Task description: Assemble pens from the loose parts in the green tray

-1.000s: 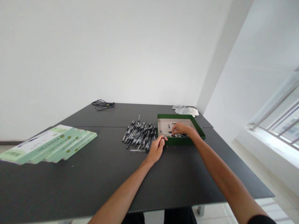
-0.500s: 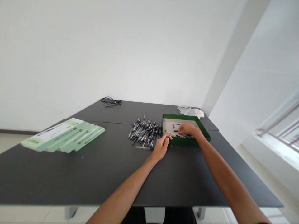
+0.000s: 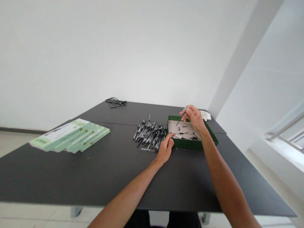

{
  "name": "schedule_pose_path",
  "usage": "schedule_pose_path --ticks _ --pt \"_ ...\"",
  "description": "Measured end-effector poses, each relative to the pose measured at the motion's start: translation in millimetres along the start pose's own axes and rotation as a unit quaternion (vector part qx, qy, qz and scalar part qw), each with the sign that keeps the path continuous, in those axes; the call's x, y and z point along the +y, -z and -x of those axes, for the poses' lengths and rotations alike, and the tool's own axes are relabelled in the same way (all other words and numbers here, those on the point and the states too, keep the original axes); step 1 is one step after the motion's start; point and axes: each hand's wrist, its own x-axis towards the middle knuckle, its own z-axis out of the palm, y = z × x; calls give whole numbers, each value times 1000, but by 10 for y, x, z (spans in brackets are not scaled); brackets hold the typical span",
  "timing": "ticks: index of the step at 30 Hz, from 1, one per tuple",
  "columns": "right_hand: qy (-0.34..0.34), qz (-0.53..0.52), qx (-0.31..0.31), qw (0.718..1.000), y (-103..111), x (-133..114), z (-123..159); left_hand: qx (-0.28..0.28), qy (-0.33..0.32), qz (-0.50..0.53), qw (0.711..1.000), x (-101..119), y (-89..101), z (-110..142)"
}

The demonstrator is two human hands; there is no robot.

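A shallow green box (image 3: 190, 144) with a pale inside holds several loose pen parts (image 3: 190, 137), dark caps and thin clear or silvery pieces among them. My left hand (image 3: 165, 148) is closed at the box's near left corner, fingers curled over the rim; anything smaller inside the grip is hidden. Above the box, my right hand (image 3: 193, 116) pinches a thin dark pen refill (image 3: 180, 118), slanting down to the left. Just left of the box lies a heap of clear pens with black caps (image 3: 152, 133), one pen lying apart at its near edge.
Several green-and-white flat boxes (image 3: 68, 134) lie overlapped on the left of the dark table (image 3: 114, 177). A coiled black cable (image 3: 116, 102) is at the back left. White crumpled plastic (image 3: 205, 115) sits behind the green box, near the wall.
My right hand has risen out of the box with the thin dark refill in its fingers. My left hand stays at the box corner. The view has shifted slightly.
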Motion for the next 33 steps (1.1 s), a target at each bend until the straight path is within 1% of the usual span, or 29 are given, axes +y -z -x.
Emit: schedule_pose_path --ticks 2,4,6,7,9,10,13,15,17,19,21,23,25,28,31,33 --pt "-4 -19 -23 1000 -108 -122 7 8 -1 7 1000 7 -1 -5" --pt "-1 12 -37 999 -146 -190 23 12 -1 8 1000 10 0 -5" --pt "18 100 -35 994 -103 -196 32 12 -3 6 1000 5 3 1" --pt "29 160 -30 986 -55 -177 33 11 -4 5 1000 0 5 5" --pt "33 279 -28 959 85 -100 35 9 -7 4 1000 -12 8 14" --pt "18 336 -36 941 168 -46 39 8 -7 4 1000 -17 9 18" --pt "-81 468 -81 876 419 165 86 0 -11 3 1000 -23 12 25" --pt "-150 510 -110 840 547 337 148 -5 -15 1 1000 -21 14 25" --pt "-209 527 -141 812 622 520 226 -9 -16 -3 1000 -18 16 24" --pt "-262 537 -181 781 646 694 298 -10 -13 -6 1000 -16 17 21" --pt "-303 541 -218 753 640 838 348 -11 -13 -6 1000 -15 16 18" --pt "-330 541 -245 733 628 942 373 -11 -14 -5 1000 -14 14 15" --pt "-346 538 -264 722 626 1007 384 -10 -14 -8 1000 -14 11 12" --pt "-359 531 -277 716 647 1059 400 -9 -10 -14 1000 -17 7 10" --pt "-366 529 -272 716 690 1088 406 -11 -10 -16 1000 -23 5 12" --pt "-363 534 -255 720 746 1092 394 -12 -11 -16 1000 -26 4 15"
